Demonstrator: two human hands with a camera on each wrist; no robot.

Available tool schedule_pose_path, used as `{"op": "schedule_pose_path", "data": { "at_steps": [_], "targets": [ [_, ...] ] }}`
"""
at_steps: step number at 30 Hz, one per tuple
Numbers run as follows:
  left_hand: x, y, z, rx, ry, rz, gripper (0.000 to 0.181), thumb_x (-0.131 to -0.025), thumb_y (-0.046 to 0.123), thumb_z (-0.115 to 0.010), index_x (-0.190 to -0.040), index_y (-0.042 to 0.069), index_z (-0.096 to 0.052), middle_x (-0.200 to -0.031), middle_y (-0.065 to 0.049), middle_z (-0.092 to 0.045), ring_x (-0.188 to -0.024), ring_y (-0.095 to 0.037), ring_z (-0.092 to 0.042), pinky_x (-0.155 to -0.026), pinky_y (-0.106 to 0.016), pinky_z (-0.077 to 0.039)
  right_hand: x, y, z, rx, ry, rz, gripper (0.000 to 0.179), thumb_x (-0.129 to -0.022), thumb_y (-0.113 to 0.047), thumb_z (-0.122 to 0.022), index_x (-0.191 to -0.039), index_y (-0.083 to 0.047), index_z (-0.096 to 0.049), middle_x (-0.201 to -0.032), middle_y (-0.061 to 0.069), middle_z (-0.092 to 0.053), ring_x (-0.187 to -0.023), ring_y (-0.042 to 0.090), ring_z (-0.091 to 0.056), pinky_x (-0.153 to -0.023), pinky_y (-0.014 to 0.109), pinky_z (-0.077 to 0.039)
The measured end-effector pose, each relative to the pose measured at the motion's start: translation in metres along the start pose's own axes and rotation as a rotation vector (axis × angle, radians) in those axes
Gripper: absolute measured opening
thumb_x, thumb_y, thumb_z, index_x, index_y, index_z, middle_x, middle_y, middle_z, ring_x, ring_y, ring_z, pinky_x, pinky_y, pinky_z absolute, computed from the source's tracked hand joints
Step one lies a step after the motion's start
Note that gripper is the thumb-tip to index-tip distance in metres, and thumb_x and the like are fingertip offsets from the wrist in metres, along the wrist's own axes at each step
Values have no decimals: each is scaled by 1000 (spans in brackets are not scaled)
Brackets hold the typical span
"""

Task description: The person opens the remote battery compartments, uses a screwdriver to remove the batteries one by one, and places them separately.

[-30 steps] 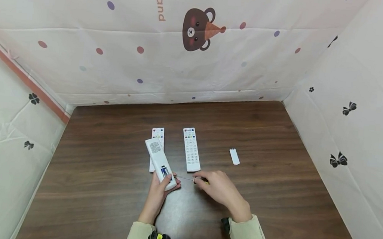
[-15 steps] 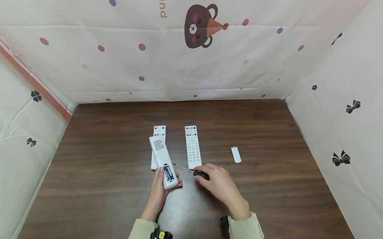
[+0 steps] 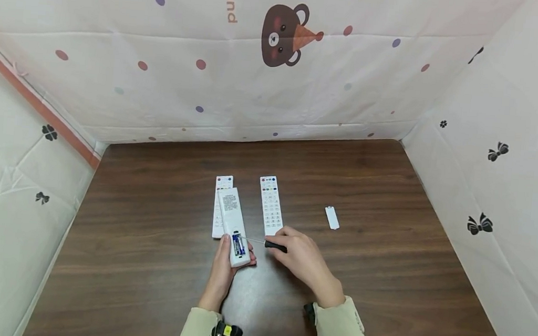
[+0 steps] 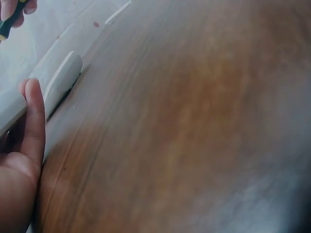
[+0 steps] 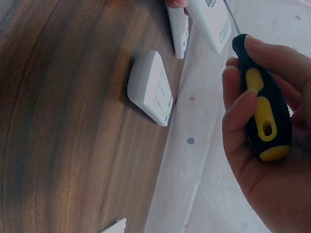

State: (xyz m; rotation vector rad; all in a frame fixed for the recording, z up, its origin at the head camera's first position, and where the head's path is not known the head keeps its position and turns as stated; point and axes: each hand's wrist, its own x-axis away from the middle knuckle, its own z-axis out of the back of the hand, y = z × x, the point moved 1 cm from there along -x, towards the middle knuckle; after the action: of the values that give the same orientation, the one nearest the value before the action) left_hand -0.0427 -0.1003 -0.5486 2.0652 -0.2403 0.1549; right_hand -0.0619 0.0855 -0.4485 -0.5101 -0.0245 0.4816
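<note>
Back side up, a white remote control [image 3: 231, 212] is gripped near its lower end by my left hand [image 3: 220, 275], thumb along its side edge. Its battery compartment is uncovered and two blue batteries [image 3: 238, 246] show inside. My right hand [image 3: 301, 256] holds a screwdriver [image 5: 265, 109] with a black and yellow handle. The thin shaft [image 3: 254, 239] points left, and its tip overlaps the batteries in the head view. In the left wrist view, the left fingers [image 4: 35, 116] stand beside the remote, most of which is out of frame.
A second white remote [image 3: 218, 219] lies buttons up on the brown wooden table [image 3: 147, 264], partly hidden behind the held one. Another remote [image 3: 271, 205] lies buttons up to its right. Farther right is a loose white battery cover [image 3: 332, 218]. Patterned cloth [image 3: 185, 93] borders the table.
The held remote has turned more upright in the head view, and the left thumb has moved off the batteries. The screwdriver tip has come up from below the remote's side onto the battery compartment.
</note>
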Motion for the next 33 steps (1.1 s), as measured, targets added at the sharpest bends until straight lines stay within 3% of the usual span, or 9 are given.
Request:
{"op": "schedule_pose_path", "data": {
  "at_steps": [6,14,24,33],
  "targets": [
    [-1,2,-2,-25,42,-21,48,-95,45,-30,-122,5,-32,-92,-21,-51,-72,-25,-59,-68,-45,-51,-3,1,-2,54,9,15,28,-79,-24,-68,-106,-27,-66,-90,-14,-52,-71,1,-47,-57,20,-40],
    [-4,3,-3,-138,107,-13,42,-94,39,-39,-117,4,-36,-87,-24,-54,-67,-26,-59,-65,-44,-52,-6,-6,1,154,34,90,29,-77,-19,-70,-105,-25,-68,-93,-10,-57,-79,5,-51,-62,23,-45],
    [-2,4,-2,-164,50,36,42,-95,38,-38,-121,6,-35,-92,-30,-52,-65,-25,-58,-66,-45,-51,-7,-12,2,144,-4,55,23,-79,-26,-68,-101,-21,-69,-89,-6,-64,-78,9,-58,-64,27,-49],
    [1,0,-1,-203,6,61,44,-93,42,-39,-121,8,-36,-90,-24,-54,-66,-24,-59,-65,-44,-52,-8,-7,-4,149,81,38,17,-78,-37,-67,-86,-23,-72,-81,-11,-66,-71,7,-61,-60,27,-49]
  ]
}}
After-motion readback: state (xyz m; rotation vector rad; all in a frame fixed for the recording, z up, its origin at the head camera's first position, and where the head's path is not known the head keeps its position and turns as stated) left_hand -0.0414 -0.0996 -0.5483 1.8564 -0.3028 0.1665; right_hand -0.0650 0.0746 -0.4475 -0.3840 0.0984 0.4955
